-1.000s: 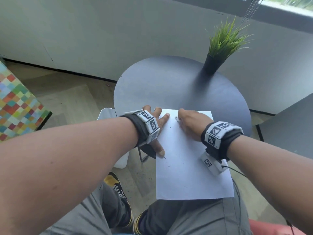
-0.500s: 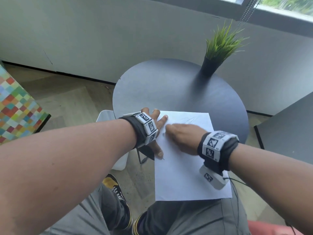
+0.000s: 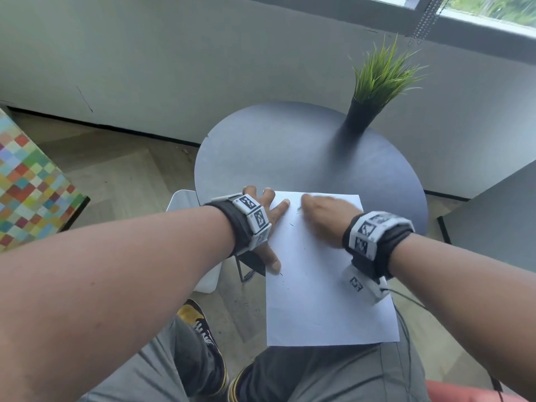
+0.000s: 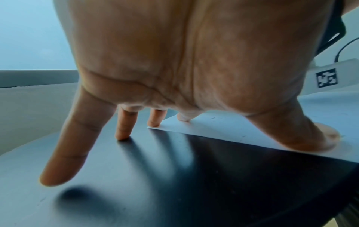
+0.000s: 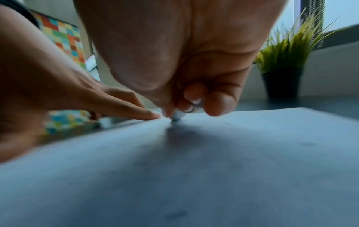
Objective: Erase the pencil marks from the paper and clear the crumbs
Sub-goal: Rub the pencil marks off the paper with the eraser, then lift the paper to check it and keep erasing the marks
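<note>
A white sheet of paper (image 3: 324,285) lies on the near edge of a round dark table (image 3: 290,146) and overhangs toward my lap. My left hand (image 3: 268,219) is spread flat, with thumb and forefinger pressing the sheet's left edge (image 4: 213,130) and the other fingers on the table. My right hand (image 3: 322,219) is blurred near the sheet's top; in the right wrist view its fingers pinch a small white eraser (image 5: 177,116) whose tip touches the paper (image 5: 194,169). Small dark crumbs (image 3: 291,224) dot the sheet.
A potted grass plant (image 3: 374,91) stands at the table's far right. A white stool (image 3: 188,242) is under the table's left side. A chequered cushion (image 3: 29,184) lies at far left, a second dark table (image 3: 499,216) at right.
My right hand swept left across the top of the sheet toward my left hand, then back to the right. The left hand stayed in place on the sheet's edge.
</note>
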The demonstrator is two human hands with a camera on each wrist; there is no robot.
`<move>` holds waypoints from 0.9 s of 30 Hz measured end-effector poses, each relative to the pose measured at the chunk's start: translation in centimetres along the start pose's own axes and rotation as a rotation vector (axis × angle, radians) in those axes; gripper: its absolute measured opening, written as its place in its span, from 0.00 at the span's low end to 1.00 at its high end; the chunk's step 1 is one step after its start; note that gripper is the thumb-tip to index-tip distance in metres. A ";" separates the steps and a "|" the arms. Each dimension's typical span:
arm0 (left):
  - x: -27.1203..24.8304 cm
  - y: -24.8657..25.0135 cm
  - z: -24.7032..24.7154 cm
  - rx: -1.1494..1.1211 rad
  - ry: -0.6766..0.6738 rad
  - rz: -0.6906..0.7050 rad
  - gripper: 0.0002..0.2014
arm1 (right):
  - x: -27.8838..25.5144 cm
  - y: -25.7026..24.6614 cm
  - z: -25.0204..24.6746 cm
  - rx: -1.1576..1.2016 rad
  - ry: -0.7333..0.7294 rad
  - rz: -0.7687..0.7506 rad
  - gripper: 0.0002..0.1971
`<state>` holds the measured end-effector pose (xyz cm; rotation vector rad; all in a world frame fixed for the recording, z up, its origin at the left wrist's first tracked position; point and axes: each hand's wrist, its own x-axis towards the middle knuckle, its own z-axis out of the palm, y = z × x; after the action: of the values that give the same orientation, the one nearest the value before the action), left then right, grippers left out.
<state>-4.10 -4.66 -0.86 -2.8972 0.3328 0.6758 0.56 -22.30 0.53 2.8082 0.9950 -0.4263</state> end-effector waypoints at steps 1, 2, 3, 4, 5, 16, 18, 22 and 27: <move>-0.1 0.1 0.0 0.001 -0.008 -0.003 0.72 | -0.7 -1.4 0.3 -0.004 -0.027 -0.095 0.10; -0.1 0.1 -0.1 0.005 -0.017 -0.005 0.72 | -1.3 -2.4 1.0 0.019 -0.069 -0.185 0.13; -0.1 0.1 -0.2 0.007 -0.019 -0.002 0.72 | -1.9 -2.8 1.3 0.050 -0.100 -0.208 0.11; -0.1 0.1 -0.2 0.003 -0.017 0.003 0.71 | -2.0 -2.3 1.3 0.067 -0.090 -0.184 0.07; -0.1 0.0 -0.3 -0.008 -0.016 0.007 0.71 | -1.7 -1.3 1.0 0.067 -0.059 -0.115 0.05; -1.5 0.1 0.0 -0.125 0.016 -0.090 0.55 | -6.4 10.6 3.1 0.424 0.113 0.535 0.08; -1.7 0.6 -0.1 -0.157 0.056 -0.093 0.51 | -7.4 10.9 3.6 0.401 0.090 0.610 0.14; -2.6 1.7 -0.6 -0.237 0.148 -0.116 0.40 | -8.4 8.5 3.5 0.457 0.158 0.595 0.20; -3.4 1.4 -1.8 -0.577 0.398 -0.098 0.23 | -7.9 5.2 3.0 0.624 0.100 0.472 0.28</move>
<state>-6.63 -5.72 2.10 -3.5685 0.0310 0.1868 -2.74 -31.68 0.26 3.4972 0.1845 -0.6192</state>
